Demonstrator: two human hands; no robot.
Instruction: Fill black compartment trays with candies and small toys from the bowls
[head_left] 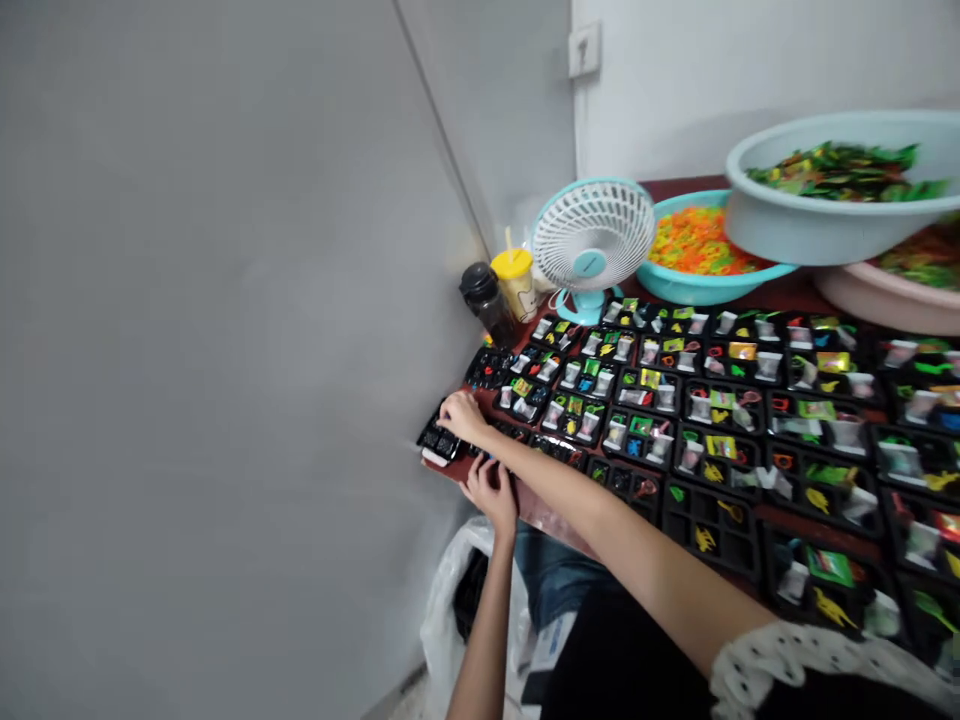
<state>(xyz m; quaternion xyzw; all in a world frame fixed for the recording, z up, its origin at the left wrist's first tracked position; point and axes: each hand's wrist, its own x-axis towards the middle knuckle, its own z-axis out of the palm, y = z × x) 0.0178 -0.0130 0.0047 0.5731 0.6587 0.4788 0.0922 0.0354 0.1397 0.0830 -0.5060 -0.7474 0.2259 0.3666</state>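
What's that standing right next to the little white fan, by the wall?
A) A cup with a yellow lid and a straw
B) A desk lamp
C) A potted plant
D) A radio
A. The yellow-lidded cup stands right beside the white fan, its straw poking up, with a dark bottle on its other side.

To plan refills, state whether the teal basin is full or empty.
Full: orange and yellow pieces heap the teal basin to its rim.

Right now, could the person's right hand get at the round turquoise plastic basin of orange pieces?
Probably not without leaning: the right hand sits on a black compartmented tray, with many rows of such trays between it and the turquoise basin.
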